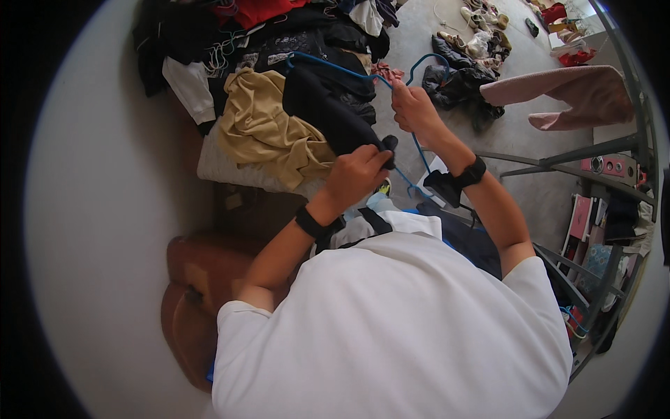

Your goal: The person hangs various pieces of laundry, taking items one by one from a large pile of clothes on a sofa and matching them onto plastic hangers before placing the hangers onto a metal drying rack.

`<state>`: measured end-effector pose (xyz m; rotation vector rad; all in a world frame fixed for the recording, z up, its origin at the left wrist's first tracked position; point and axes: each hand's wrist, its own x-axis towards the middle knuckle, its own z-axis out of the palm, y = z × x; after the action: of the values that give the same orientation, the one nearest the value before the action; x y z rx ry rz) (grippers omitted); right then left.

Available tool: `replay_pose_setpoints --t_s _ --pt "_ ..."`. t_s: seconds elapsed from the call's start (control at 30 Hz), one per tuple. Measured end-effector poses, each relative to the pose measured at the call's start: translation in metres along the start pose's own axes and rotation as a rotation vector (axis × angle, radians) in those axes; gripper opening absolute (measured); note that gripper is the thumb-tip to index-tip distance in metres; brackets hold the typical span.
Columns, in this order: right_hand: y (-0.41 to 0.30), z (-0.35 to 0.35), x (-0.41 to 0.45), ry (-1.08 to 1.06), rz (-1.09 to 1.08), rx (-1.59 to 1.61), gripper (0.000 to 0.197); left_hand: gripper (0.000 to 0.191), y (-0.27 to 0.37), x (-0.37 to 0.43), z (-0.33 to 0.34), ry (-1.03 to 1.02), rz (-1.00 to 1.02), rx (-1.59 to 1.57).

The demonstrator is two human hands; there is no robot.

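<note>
My right hand (416, 112) grips a blue wire hanger (340, 68) just below its hook. The hook curves up beyond my fingers, and one end of the hanger points off to the left. Below that end stretches a black garment (335, 112); whether it is hooked on the hanger I cannot tell. My left hand (361, 167) pinches the near end of this garment, bunched between thumb and fingers. Both wrists carry black bands. Under the garment lies a crumpled tan cloth (261, 120).
Dark clothes (282, 42) and several hangers (222, 55) are heaped at the upper left. A brown piece of furniture (209, 267) stands by the left wall. Dark jackets (455, 78) and shoes (473, 18) lie on the floor. A pink cloth (565, 97) hangs beside a metal frame (591, 149) at right.
</note>
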<state>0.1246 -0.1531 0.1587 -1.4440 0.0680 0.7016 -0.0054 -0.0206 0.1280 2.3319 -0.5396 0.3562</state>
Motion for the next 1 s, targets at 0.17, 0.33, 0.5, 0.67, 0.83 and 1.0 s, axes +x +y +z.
replay_pose_setpoints --t_s 0.17,0.33,0.5,0.67,0.83,1.0 --pt "0.009 0.005 0.004 0.029 -0.044 -0.075 0.043 0.032 0.041 0.019 0.005 -0.066 0.173 -0.108" --pt "0.005 -0.007 -0.010 -0.013 0.141 0.012 0.042 0.042 0.018 0.005 -0.002 -0.576 -0.030 0.121" --pt "-0.006 -0.015 -0.020 -0.089 0.149 0.057 0.043 0.039 -0.030 -0.018 -0.009 -0.020 -0.274 -0.256" --pt "-0.016 -0.014 -0.020 -0.172 0.163 0.053 0.044 0.037 -0.102 -0.014 -0.013 0.669 -0.386 0.004" --pt "-0.020 -0.016 -0.017 -0.087 0.143 -0.039 0.044 0.030 -0.103 -0.008 -0.029 0.075 -0.547 -0.801" --pt "-0.005 -0.024 -0.014 -0.100 0.121 -0.089 0.045 0.038 -0.090 0.015 -0.066 0.237 -0.506 -0.583"
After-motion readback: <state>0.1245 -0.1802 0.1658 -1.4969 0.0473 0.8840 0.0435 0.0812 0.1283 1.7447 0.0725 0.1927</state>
